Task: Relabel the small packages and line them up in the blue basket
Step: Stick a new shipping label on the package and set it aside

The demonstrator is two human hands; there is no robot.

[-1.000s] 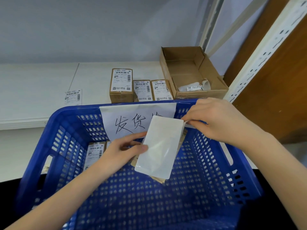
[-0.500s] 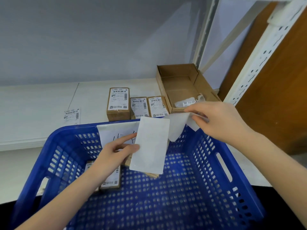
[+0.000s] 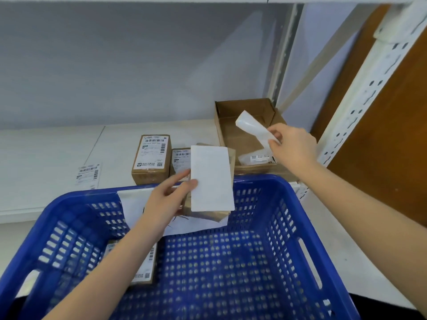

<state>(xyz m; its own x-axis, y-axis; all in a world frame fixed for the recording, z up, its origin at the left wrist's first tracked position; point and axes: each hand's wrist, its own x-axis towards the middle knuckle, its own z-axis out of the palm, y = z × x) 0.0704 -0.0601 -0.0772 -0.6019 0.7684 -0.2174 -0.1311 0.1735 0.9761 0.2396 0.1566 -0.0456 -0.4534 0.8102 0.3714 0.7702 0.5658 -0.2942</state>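
While blue basket (image 3: 286, 218) holds labelled package (image 3: 144, 266), cardboard box (image 3: 240, 112) holds label scraps (image 3: 256, 158).

The basket (image 3: 288, 227) stands nearest, before the shelf (image 3: 57, 146). One package (image 3: 143, 264) lies in its left part. Behind its far rim, two packages (image 3: 151, 158) stand side by side on the shelf, a loose label (image 3: 88, 175) to their left, an open carton (image 3: 245, 125) to their right.

- A packing or stockroom is showing here: slotted metal shelving upright (image 3: 379, 72) standing beside a white shelf (image 3: 57, 146).
- Barcode-labelled cardboard packages (image 3: 151, 158) are sitting near a blue basket (image 3: 231, 262).
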